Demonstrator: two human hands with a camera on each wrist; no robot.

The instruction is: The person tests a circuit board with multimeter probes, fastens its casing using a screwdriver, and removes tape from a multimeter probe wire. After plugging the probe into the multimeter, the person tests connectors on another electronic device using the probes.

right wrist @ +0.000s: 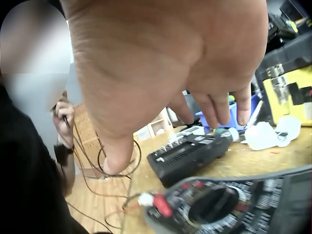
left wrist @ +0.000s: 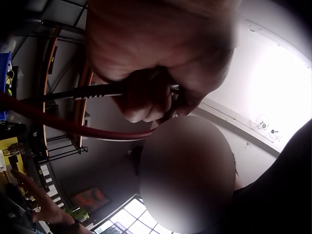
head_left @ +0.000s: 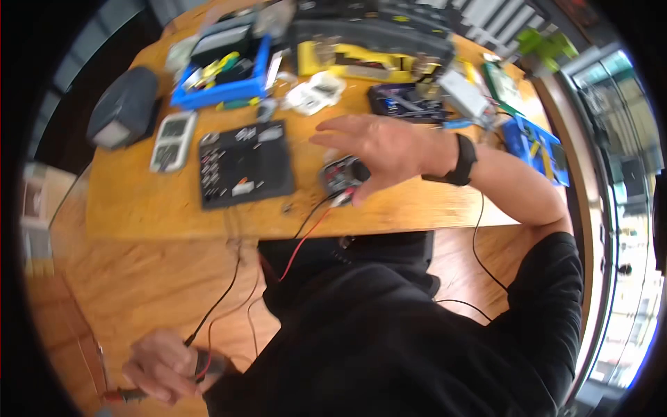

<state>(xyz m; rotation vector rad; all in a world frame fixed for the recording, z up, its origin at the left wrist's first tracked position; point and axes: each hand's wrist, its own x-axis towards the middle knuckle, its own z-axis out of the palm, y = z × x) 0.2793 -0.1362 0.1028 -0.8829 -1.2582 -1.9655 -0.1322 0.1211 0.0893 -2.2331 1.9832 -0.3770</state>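
Note:
My left hand (head_left: pixel 161 365) is raised off to the left of the table, curled around multimeter test probes. A red probe end (head_left: pixel 117 396) sticks out of the fist. In the left wrist view a black lead (left wrist: pixel 97 91) and a red lead (left wrist: pixel 73 126) run from the fist. Over the table my right hand (head_left: pixel 389 146) hovers with fingers spread, holding nothing. Beneath it lies a multimeter (right wrist: pixel 229 204) with a black rotary dial and a red plug (right wrist: pixel 163 204) in its end. Left of the meter sits a black box-shaped device (head_left: pixel 246 174).
A white handheld device (head_left: pixel 172 142) and a grey case (head_left: pixel 125 108) lie at the left. Behind are a blue bin (head_left: pixel 221 94) and a black-and-yellow toolbox (head_left: pixel 354 62). Another blue tray (head_left: pixel 535 149) stands right. Leads hang over the table's front edge (head_left: pixel 389 226).

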